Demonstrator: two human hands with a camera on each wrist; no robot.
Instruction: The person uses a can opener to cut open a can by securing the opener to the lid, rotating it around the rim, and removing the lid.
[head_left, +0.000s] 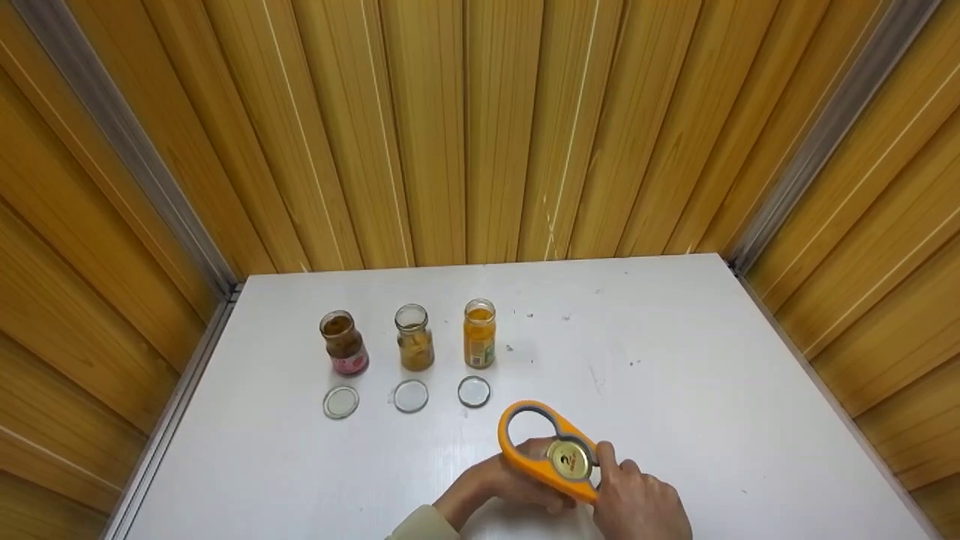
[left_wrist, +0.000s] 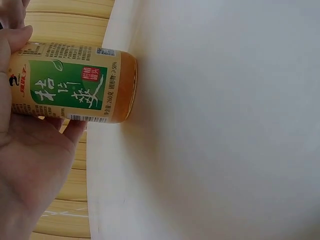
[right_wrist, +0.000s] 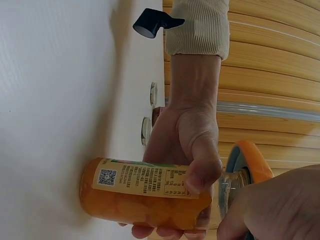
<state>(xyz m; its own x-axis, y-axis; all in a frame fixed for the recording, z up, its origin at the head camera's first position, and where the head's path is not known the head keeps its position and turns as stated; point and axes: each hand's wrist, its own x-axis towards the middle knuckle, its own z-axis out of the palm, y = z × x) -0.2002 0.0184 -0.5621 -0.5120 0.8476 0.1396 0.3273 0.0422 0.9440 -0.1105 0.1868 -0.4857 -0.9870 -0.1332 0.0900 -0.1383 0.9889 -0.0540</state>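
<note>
My left hand (head_left: 517, 476) grips a glass jar (left_wrist: 67, 82) of orange fruit with a green and cream label, fingers and thumb wrapped round its body. In the left wrist view the jar's base is close to the white tabletop. An orange jar opener (head_left: 540, 469) with a grey lining lies over the jar's top, the gold lid (head_left: 570, 459) showing in its smaller opening. My right hand (head_left: 641, 499) holds the opener's narrower end at the right, thumb side toward the lid. In the right wrist view the right hand (right_wrist: 280, 205) partly hides the jar's neck and the opener.
Three lidless jars stand further back: a brown one (head_left: 345, 343) with a pink label, a pale yellow one (head_left: 415, 341) and an orange one (head_left: 479, 337). Before each lies a round lid (head_left: 341, 403). Wood-patterned panels (head_left: 495, 135) enclose the white table (head_left: 675, 360).
</note>
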